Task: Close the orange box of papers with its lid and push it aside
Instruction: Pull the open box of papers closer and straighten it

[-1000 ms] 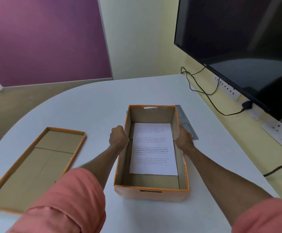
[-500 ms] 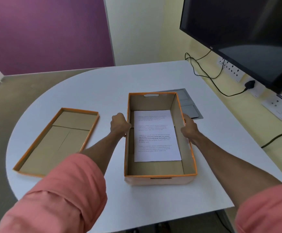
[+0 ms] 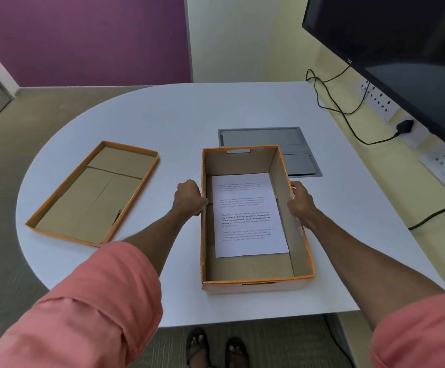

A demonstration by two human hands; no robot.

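The orange box [image 3: 253,284] stands open near the front edge of the white table [image 3: 178,115], with a printed sheet of paper [image 3: 247,216] lying flat on its bottom. My left hand [image 3: 189,197] is curled against the box's left wall. My right hand [image 3: 299,201] presses on the outside of the right wall. The orange lid [image 3: 56,224] lies upside down to the left of the box, brown inside facing up, apart from both hands.
A grey cable hatch [image 3: 269,136] is set into the table just behind the box. A black monitor [image 3: 402,49] hangs on the right wall, with sockets [image 3: 380,102] and black cables [image 3: 348,123] below it. The table's rounded edge curves at the left.
The view has pulled back and tilted down, so the box and lid sit further into the frame. Both hands stay on the box's side walls.
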